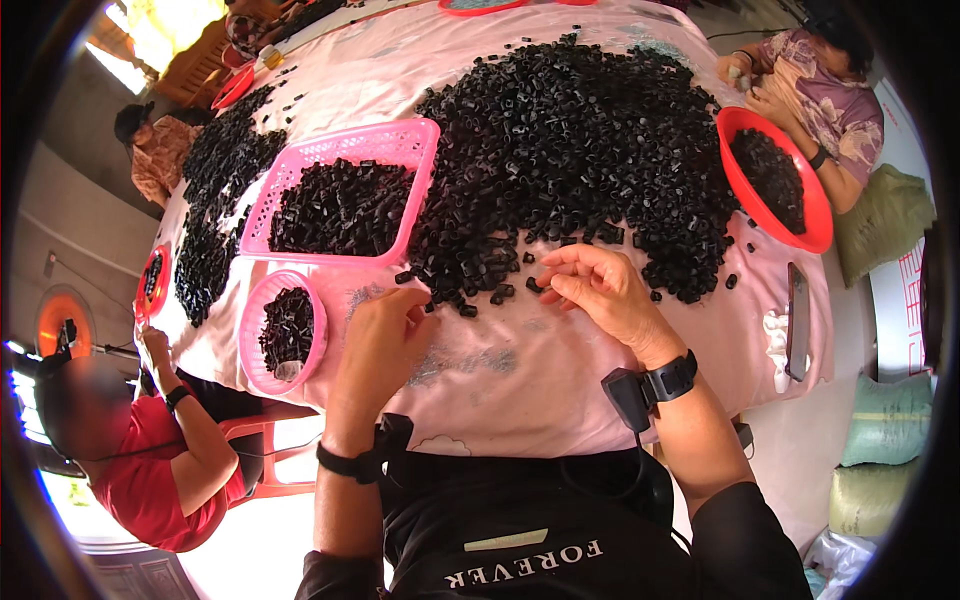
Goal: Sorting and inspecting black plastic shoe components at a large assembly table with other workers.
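A dropped piece could vanish among its lookalikes, since the heap of small black plastic pieces point(590, 140) begins just beyond both hands' fingers. A leftward swing of the left hand point(385, 335) might tip the round pink basket point(252, 345) beside it. Left fingers are curled, contents hidden; the right hand's point(605, 290) thumb and forefinger bend around one piece, grip uncertain. The pieces look shiny, short and partly hollow, lying at all angles.

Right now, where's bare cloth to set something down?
Bare cloth: between left hand and right hand, toward the near edge; also right of the watch, short of the flat dark object. Crowded: black parts beyond both hands, pink baskets at left.
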Action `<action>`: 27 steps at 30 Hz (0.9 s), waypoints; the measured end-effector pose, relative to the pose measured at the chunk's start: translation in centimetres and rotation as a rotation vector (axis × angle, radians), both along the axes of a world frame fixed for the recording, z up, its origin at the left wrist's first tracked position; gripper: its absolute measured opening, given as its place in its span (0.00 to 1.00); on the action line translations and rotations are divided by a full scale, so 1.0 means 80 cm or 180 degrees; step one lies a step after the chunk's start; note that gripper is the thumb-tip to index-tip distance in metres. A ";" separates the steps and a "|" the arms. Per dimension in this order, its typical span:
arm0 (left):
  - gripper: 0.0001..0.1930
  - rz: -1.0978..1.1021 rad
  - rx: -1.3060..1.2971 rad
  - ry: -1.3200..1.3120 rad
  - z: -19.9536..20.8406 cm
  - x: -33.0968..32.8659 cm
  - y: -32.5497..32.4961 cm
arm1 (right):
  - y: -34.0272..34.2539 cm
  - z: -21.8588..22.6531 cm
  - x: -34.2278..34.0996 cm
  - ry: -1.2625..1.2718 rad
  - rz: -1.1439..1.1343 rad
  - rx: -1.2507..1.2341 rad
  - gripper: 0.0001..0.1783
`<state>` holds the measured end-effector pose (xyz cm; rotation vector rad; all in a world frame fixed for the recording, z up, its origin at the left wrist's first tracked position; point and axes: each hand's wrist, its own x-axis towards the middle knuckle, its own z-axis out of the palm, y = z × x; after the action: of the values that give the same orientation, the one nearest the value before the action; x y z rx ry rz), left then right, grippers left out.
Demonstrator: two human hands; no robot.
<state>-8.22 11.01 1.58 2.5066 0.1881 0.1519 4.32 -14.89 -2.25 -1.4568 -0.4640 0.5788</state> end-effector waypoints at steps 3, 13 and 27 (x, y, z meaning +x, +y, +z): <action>0.12 -0.0115 0.0319 -0.0122 0.002 0.026 -0.018 | 0.001 -0.003 -0.001 0.0032 0.0044 -0.0008 0.13; 0.16 -0.0939 -0.0201 -0.0698 -0.016 0.116 -0.038 | 0.004 -0.006 -0.001 0.0020 -0.0015 0.0029 0.12; 0.11 -0.0769 -0.0208 -0.0638 -0.021 0.108 -0.046 | 0.004 -0.002 -0.002 0.0142 0.0170 0.0038 0.13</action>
<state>0.42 7.33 -0.12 2.4070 -0.1879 0.2905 4.18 -14.58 -2.38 -1.4207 -0.4717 0.6487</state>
